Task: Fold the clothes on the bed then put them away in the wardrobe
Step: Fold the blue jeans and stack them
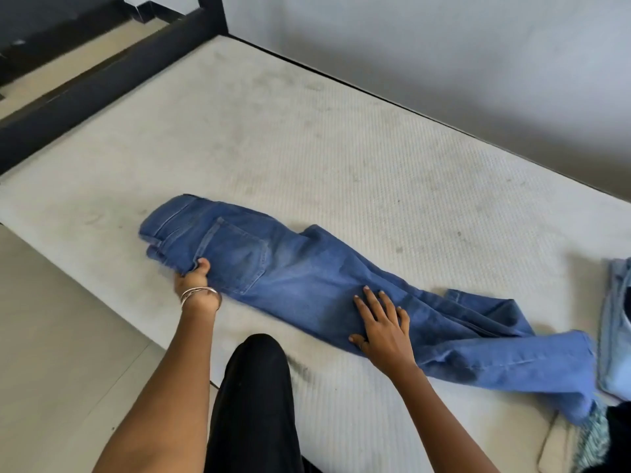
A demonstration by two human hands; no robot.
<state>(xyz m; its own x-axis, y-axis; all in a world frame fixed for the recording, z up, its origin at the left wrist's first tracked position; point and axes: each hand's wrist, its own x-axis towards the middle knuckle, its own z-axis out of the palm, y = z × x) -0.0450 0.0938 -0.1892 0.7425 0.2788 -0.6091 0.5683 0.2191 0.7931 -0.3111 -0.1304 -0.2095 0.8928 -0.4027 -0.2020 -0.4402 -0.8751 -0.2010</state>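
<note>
A pair of blue jeans lies folded lengthwise on the bare mattress, waistband to the left and legs running to the lower right. My left hand, with bangles on the wrist, grips the waistband's near edge, thumb on top of the denim. My right hand lies flat on the thigh part of the jeans with its fingers spread. The leg ends at the lower right are rumpled.
A light blue denim garment lies at the right edge of the mattress, with a teal patterned cloth below it. A black bed frame runs along the far left. A grey wall borders the far side. My black-clad knee rests at the near edge.
</note>
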